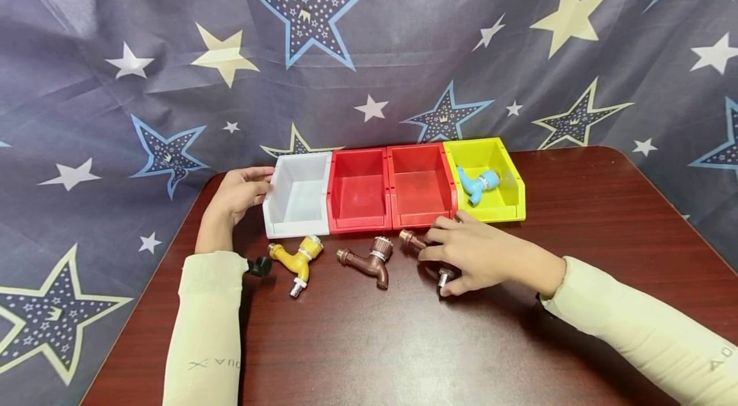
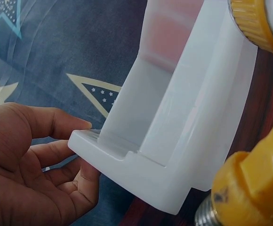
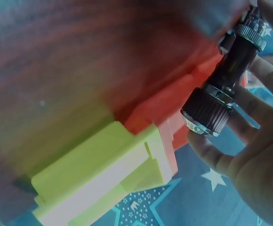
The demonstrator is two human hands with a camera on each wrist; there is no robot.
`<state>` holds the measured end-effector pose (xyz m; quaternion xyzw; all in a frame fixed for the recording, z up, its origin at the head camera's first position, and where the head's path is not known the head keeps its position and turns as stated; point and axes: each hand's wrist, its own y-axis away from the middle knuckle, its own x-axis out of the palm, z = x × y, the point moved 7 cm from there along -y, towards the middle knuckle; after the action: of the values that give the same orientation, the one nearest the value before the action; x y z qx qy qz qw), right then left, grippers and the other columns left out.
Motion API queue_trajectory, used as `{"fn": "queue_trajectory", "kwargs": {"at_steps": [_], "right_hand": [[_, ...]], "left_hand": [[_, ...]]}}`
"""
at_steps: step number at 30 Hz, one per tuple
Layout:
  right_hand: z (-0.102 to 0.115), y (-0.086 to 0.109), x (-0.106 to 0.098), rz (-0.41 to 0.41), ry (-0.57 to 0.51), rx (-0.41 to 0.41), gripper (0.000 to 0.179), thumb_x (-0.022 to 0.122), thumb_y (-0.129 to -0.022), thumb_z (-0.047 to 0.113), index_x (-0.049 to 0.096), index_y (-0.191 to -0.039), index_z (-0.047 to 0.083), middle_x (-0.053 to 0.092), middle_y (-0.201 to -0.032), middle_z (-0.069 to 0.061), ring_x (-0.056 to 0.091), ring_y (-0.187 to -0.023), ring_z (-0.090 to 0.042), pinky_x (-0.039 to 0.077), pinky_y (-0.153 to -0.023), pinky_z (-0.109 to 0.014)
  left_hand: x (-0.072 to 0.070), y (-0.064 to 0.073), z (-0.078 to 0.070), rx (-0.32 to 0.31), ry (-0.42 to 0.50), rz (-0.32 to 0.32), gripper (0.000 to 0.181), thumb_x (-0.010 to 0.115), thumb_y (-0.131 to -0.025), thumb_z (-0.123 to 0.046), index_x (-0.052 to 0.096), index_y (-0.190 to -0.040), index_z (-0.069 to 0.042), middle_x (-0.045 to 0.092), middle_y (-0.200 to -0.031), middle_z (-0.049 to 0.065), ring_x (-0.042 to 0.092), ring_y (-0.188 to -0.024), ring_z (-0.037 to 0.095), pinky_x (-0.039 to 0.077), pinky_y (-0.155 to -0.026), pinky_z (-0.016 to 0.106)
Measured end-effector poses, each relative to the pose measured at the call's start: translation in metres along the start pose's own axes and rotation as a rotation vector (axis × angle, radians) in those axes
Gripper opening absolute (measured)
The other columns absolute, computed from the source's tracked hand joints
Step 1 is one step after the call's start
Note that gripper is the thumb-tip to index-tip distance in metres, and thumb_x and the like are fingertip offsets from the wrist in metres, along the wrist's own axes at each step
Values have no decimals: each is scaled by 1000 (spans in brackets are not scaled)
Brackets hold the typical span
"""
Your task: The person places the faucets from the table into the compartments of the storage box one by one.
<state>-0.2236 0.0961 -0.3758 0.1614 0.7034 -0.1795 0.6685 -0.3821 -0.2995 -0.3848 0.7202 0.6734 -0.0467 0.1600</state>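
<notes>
My right hand (image 1: 475,254) grips a brown tap (image 1: 412,241) just in front of the right-hand red bin (image 1: 423,220); too loose a hold could let it slip. Farther off, my left hand (image 1: 235,196) pinches the white bin (image 1: 296,228) by its rim, where a tug could skew it.

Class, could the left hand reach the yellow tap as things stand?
Probably yes: the left hand, touching the white bin, is near the yellow tap, which lies uncovered on the table.

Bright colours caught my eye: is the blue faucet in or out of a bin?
In: the blue faucet lies inside the yellow bin, between its side walls.
</notes>
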Motion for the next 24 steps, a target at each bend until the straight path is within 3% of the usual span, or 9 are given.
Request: {"fn": "queue_trajectory", "kwargs": {"at_steps": [10,24], "right_hand": [[-14,-2,-20,-77,48,20,63,82,-78,57,70,-128,21,63,-113,2,50,-110,-22,38,-82,-44],[-43,-10,-34,-112,84,92,63,82,-79,56,70,-129,20,63,-110,0,51,-113,-25,44,-91,-56]], "left_hand": [[0,1,-2,-14,14,6,55,56,-96,4,44,-149,7,48,-140,23,60,-88,5,53,-74,19],[-1,-3,3,-12,13,9,55,56,-97,2,44,-150,5,47,-145,23,60,-94,6,54,-81,22]]}}
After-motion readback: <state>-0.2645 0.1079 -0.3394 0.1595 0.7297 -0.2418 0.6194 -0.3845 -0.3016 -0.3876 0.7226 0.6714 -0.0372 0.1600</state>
